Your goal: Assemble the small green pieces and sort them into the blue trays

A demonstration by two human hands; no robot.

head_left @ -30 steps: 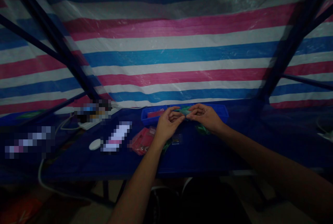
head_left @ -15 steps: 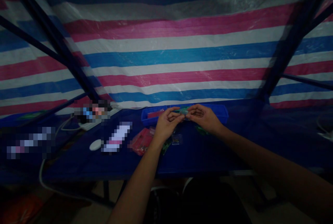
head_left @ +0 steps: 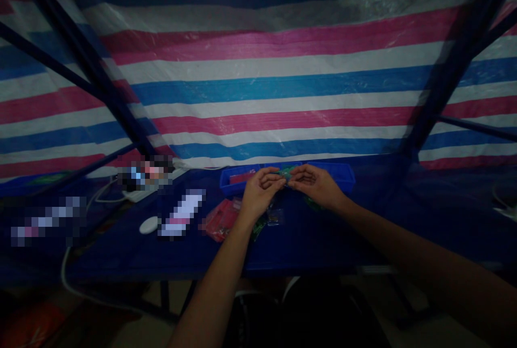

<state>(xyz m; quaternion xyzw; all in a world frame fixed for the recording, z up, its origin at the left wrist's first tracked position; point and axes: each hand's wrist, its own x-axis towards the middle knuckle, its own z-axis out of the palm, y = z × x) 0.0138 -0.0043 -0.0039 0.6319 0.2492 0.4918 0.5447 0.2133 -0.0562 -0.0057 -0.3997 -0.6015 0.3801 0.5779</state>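
Note:
My left hand (head_left: pixel 260 189) is closed, thumb and fingers pinched together over the front of the blue divided bin (head_left: pixel 346 176). Facing it, my right hand (head_left: pixel 317 183) has its fingers curled in a pinch too, a small gap away. A greenish see-through piece (head_left: pixel 287 172) shows between the fingertips; its kind is too dim and small to tell. Red plastic bags (head_left: pixel 221 220) lie beside my left wrist. A small clear bag (head_left: pixel 276 216) with something dark inside rests below the hands. Green bits (head_left: pixel 259 227) lie partly behind my left forearm.
A round white object (head_left: pixel 149 225) and a blurred-out bright slab (head_left: pixel 182 213) lie on the blue table (head_left: pixel 315 248) to the left. Further back is a white power strip (head_left: pixel 155 183) with cables. Dark metal posts and a striped sheet (head_left: pixel 266 89) stand behind.
My hands have barely shifted; the fingertips sit slightly further apart. The bags, the bin and the other things on the table stay where they were.

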